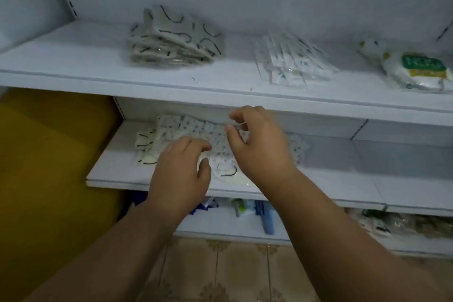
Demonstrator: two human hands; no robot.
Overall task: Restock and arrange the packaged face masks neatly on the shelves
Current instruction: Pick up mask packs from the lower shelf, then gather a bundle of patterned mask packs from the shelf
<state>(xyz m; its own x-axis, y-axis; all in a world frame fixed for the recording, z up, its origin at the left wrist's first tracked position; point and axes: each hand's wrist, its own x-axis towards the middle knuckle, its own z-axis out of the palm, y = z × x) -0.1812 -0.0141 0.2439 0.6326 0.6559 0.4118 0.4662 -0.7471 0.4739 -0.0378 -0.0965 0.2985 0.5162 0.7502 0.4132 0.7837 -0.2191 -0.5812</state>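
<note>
Both my hands reach over a loose heap of packaged face masks (193,130) on the middle shelf (331,186). My left hand (180,174) lies on the heap's front, fingers curled onto a clear packet. My right hand (257,144) hovers above the heap, thumb and forefinger pinching the thin edge of a clear mask packet. White masks with black ear loops (144,147) stick out at the heap's left. On the upper shelf (73,64) sit a stack of white masks with black loops (174,39) and a stack of clear-wrapped white masks (291,56).
A white bag with a green label (416,68) lies at the upper shelf's right. A yellow panel (49,167) stands left of the shelving. The bottom shelf holds blue and green items (262,213) and more packets (404,224). Tiled floor lies below.
</note>
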